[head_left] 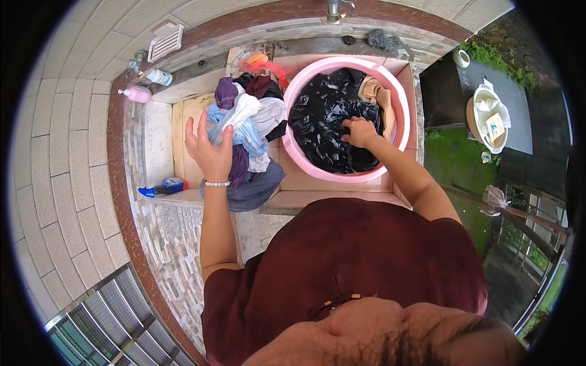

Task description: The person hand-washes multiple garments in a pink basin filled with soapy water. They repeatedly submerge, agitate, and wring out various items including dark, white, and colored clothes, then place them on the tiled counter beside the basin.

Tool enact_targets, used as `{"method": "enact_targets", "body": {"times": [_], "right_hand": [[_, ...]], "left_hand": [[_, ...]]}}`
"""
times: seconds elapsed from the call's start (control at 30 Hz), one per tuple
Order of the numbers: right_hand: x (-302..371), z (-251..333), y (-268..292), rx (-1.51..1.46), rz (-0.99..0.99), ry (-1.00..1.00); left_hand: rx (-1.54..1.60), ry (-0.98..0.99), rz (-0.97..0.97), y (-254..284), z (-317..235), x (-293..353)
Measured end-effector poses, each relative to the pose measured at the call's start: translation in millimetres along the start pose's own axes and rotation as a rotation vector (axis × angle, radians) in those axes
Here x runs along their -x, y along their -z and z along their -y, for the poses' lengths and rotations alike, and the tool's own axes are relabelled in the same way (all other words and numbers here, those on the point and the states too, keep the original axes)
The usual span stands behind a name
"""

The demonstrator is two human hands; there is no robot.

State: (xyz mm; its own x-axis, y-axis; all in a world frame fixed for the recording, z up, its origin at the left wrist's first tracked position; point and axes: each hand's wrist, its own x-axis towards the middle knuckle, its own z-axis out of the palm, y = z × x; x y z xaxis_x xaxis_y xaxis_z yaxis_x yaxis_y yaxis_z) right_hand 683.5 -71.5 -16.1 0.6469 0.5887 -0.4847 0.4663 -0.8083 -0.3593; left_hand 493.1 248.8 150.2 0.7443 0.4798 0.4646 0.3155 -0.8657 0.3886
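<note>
A round pink basin (400, 122) stands in the right part of a tiled washing trough, filled with wet black clothes (320, 116). A tan cloth (375, 91) lies against its right inner side. My right hand (361, 132) reaches into the basin, fingers curled into the black cloth, their tips partly hidden. My left hand (209, 149) is raised with fingers spread, holding nothing, in front of a laundry heap. That heap holds a white cloth (242, 111), light blue cloth (249, 135) and purple pieces. A grey-blue garment (259, 188) drapes over the trough's near edge.
A blue-handled brush (165, 187) lies at the trough's near left corner. Along the left ledge are a pink bottle (138, 94) and a white bottle (160, 77). Behind are a tap (333, 12) and a grey scouring mesh (383, 40). A white tub (499, 141) stands far right.
</note>
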Motion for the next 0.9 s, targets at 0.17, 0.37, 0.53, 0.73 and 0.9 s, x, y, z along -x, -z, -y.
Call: {"method": "enact_targets", "body": {"times": [0.17, 0.37, 0.53, 0.73, 0.9], "right_hand": [[2.7, -0.4, 48.1, -1.076, -0.039, -0.068], [67.8, 65.5, 181.6, -1.361, 0.047, 0.397], [100.4, 62.7, 235.5, -1.274, -0.017, 0.561], [59.9, -2.7, 194.8, -0.749, -0.376, 0.36], [13.0, -15.9, 109.6, -0.168, -0.038, 0.022]], "left_hand": [[0.633, -0.024, 0.293, -19.9, -70.4, 2.0], [0.735, 0.209, 0.779, -133.8, -117.1, 36.4], [1.276, 0.218, 0.704, -169.2, -146.8, 14.2], [1.63, 0.497, 0.68, -137.6, -157.4, -22.1], [1.072, 0.151, 0.932, -201.3, -136.1, 10.9]]}}
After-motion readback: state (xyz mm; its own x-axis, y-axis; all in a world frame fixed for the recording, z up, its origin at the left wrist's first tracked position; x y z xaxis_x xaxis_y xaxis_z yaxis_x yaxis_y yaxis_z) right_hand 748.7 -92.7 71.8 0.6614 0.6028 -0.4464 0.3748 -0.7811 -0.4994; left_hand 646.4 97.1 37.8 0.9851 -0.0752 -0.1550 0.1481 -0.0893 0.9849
